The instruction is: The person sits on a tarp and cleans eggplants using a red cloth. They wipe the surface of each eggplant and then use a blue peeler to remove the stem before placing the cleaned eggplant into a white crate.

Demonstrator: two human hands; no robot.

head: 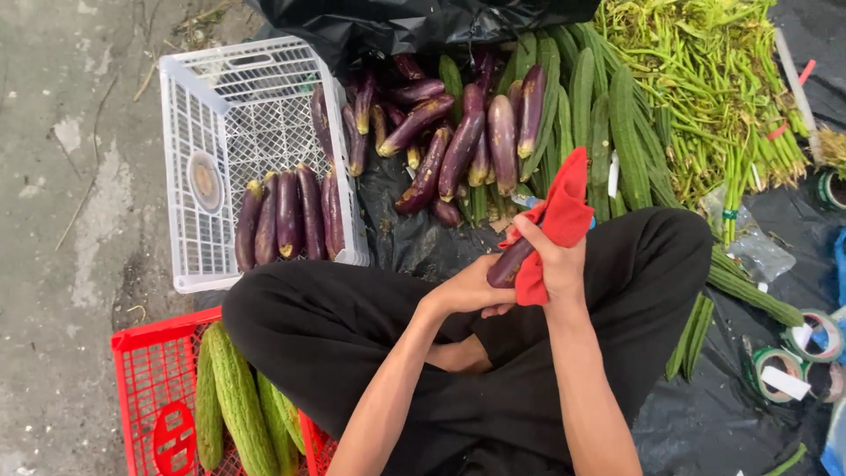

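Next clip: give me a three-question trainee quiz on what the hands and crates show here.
1. True or false: the right hand holds a red cloth.
2. Which crate holds the eggplants lined up side by side? A) white crate B) red crate
3. Fill in: the left hand grips one ____ against the cloth.

Key: 1 true; 2 A, the red crate holds bitter gourds; 3 eggplant.
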